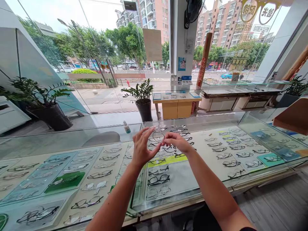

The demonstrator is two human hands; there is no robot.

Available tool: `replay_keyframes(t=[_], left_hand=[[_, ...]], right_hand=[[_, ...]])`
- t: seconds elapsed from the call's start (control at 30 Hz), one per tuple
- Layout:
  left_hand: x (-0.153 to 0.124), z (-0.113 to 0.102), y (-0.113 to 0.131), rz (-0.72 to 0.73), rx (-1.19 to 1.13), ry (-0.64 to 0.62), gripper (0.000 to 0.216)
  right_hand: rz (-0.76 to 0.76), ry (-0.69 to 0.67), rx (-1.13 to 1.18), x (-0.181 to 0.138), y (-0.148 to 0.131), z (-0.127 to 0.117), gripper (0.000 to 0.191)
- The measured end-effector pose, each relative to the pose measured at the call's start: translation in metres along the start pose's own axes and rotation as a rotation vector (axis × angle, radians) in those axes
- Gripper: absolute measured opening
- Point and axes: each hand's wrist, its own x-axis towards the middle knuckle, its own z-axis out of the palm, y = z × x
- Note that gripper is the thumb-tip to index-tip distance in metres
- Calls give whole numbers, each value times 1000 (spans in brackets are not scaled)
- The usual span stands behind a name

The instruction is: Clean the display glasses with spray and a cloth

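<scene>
Both my hands are raised over a glass display counter (183,200) full of eyeglasses. Between them is a thin wire-rimmed pair of glasses (160,138), held above the glass. My left hand (142,148) pinches the left side of the frame with thumb and fingers. My right hand (176,142) is closed on the right side of the frame, fingers curled. Under the glass below my hands lie several rows of spectacle frames (158,179) on white, green and yellow trays.
A small spray bottle (126,127) stands on the counter top at the back. More showcase sections run left (48,179) and right (240,150). Potted plants (141,99) and a second counter (176,102) stand by the shop windows. A wooden floor lies at lower right.
</scene>
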Motion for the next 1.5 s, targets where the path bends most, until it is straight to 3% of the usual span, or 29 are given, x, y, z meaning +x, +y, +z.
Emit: replay_keyframes(t=[0.2, 0.43, 0.9, 1.07, 1.27, 1.5], left_hand=[[-1, -2, -1, -5, -16, -14, 76], [-3, -2, -3, -107, -51, -77, 67], [-6, 1, -3, -23, -84, 8, 66], [-6, 0, -2, -131, -130, -18, 60], [-9, 1, 1, -283, -121, 117, 56], [-14, 12, -7, -477, -323, 209, 61]], right_hand=[[20, -72, -13, 0, 0, -4, 22], [6, -79, -28, -1, 2, -7, 20], [-4, -121, -25, -2, 2, -11, 24], [10, -82, 3, -2, 2, -9, 36], [-84, 15, 49, -2, 3, -8, 46], [-214, 174, -11, 2, 12, -10, 39]])
